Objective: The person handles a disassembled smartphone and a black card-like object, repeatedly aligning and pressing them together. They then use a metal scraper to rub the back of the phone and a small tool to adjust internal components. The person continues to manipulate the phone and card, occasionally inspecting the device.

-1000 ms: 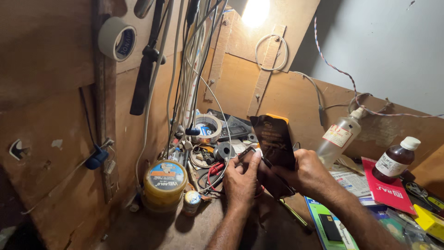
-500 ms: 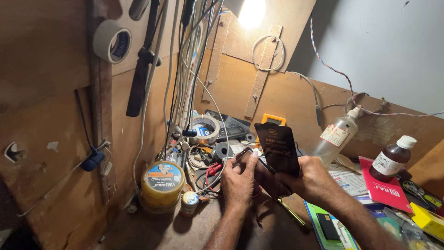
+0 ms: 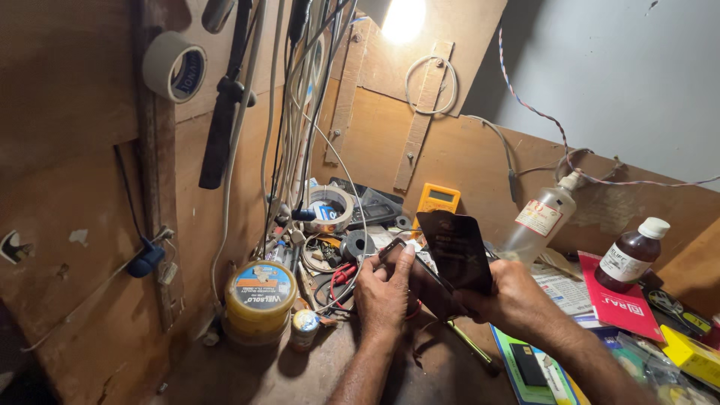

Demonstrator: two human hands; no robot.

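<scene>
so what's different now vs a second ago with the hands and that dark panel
The dark panel in the right hand has tipped down and rightward, uncovering the yellow meter behind it. The left hand keeps gripping the phone body. The yellow tin, the clear bottle and the brown bottle have not moved.

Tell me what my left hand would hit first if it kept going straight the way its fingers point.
Probably the black roll of tape just beyond the left hand, which points up and away toward the back wall; the phone it grips goes along. Depth is hard to judge.
</scene>
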